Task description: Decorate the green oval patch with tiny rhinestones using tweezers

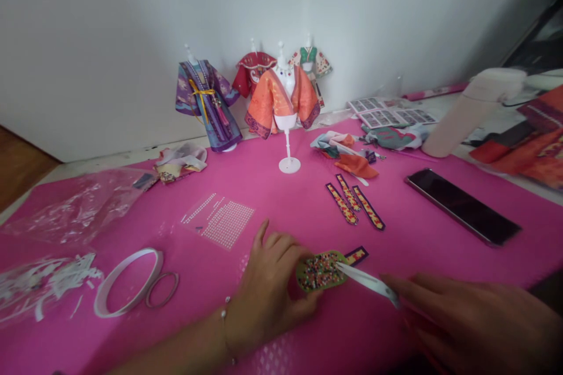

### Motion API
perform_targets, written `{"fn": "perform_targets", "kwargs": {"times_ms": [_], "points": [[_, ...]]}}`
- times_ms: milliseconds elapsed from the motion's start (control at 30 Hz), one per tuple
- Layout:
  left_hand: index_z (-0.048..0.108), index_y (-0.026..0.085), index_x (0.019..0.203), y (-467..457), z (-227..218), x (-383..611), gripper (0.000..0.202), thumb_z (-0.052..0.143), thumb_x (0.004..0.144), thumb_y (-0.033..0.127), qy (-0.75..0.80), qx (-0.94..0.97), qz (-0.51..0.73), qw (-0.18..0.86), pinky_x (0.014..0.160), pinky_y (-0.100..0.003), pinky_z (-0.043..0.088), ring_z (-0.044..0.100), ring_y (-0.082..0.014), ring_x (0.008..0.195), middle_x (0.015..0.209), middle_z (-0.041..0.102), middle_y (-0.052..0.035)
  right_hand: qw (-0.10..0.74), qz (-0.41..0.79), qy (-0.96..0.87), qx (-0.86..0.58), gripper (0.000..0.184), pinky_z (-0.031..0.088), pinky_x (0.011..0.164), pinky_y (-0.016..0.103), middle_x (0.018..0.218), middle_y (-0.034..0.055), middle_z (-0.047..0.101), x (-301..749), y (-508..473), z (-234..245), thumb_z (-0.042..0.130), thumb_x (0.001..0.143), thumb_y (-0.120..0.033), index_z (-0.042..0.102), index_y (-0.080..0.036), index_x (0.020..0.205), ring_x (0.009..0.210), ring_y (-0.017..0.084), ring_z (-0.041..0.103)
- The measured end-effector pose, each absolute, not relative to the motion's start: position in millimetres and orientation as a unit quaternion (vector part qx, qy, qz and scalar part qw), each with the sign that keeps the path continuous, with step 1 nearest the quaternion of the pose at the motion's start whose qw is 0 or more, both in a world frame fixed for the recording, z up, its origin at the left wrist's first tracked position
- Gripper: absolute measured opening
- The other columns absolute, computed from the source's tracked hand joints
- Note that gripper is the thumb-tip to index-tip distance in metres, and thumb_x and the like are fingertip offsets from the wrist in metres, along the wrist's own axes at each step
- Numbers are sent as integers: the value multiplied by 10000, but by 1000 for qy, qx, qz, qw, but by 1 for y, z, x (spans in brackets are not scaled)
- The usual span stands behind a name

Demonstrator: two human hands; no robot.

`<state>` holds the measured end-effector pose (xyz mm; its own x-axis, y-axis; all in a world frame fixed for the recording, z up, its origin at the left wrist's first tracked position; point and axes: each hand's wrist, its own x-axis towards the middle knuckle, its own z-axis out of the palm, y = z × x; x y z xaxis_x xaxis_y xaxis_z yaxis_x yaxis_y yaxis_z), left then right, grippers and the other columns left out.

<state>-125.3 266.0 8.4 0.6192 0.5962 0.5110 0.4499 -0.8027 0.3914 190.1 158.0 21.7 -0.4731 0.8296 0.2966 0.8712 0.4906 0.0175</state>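
My left hand (275, 272) is closed on the end of a small green tray (301, 276), fingers at its far edge and thumb at the near one. Many tiny multicoloured beads (323, 269) cover the tray's floor. In my right hand (475, 322), which is blurred, is a pair of scissors (367, 281) with pale blades and what looks like a red handle. The blade tips reach over the tray's right part, among the beads. A patterned fabric strip (357, 255) pokes out from behind the tray.
Several patterned strips (342, 204) lie beyond the tray. A sheet of stick-on pearls (229, 222) and tape rolls (127, 282) are to the left. Dressed doll stands (288, 129) line the wall. A phone (461, 205) and a tilted-looking bottle (470, 111) are at right.
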Motion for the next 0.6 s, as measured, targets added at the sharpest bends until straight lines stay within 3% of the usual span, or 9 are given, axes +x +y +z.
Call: {"fn": "perform_targets", "kwargs": {"times_ms": [167,267,433,600], "points": [[643,253,1225,265,6,-125,388,824,886,197,299,891,323,114,1252,-864,515,825,-301,975,1051,805,-32,123,-97,-850,-503,442,429,455,376,829,-64,812,190,157,21,524,997,-115,746,-335,1310,518,185,733],[639,261,1220,265,5,-125,398,828,876,198,303,887,329,113,1263,-853,510,821,-296,970,1043,803,-28,130,-88,-849,-504,403,404,436,395,786,-62,790,190,156,20,528,988,-123,757,-339,1239,491,198,714],[647,254,1227,264,7,-125,382,818,890,199,298,890,327,115,1260,-861,512,819,-292,963,1045,809,-32,122,-79,-846,-514,408,467,467,396,882,-38,845,189,155,20,530,982,-124,781,-330,1230,564,210,776],[644,265,1219,264,5,-123,383,821,886,200,303,885,334,117,1267,-853,505,814,-285,950,1036,808,-29,136,-76,-847,-508,334,382,433,410,760,-55,772,184,159,28,525,950,-112,729,-341,1083,485,206,727]]}}
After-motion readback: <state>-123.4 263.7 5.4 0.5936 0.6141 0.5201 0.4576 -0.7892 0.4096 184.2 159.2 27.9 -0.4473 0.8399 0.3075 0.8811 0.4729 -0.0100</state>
